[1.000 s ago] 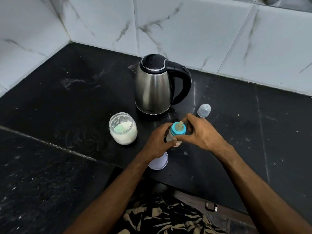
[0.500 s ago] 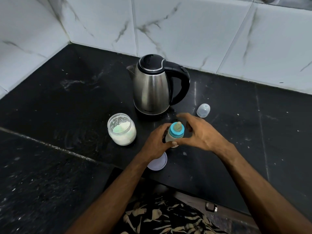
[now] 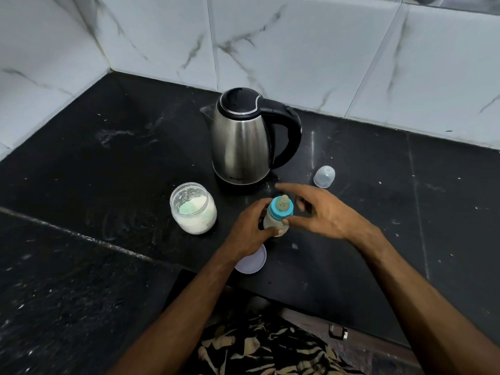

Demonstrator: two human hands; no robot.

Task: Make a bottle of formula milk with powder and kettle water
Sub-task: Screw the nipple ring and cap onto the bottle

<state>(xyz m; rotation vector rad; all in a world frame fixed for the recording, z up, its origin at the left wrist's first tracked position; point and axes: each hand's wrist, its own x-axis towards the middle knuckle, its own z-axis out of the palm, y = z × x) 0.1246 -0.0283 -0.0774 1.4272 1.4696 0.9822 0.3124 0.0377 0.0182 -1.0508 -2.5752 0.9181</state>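
A speckled black stone countertop (image 3: 81, 171) is seen, scuffed with pale smears. It is backed by glossy white grey-veined marble wall tiles (image 3: 297, 50) meeting at a corner.

Bottle, powder jar, kettle: centre of frame.
Baby bottle (image 3: 277, 215) upright at centre, teal collar and teat fitted, pale contents. Open glass powder jar (image 3: 193, 208) left of it, part-filled with white powder. Steel kettle (image 3: 243, 139) above, lid closed, black handle pointing right. Clear bottle cap (image 3: 324, 176) lies right of the kettle.
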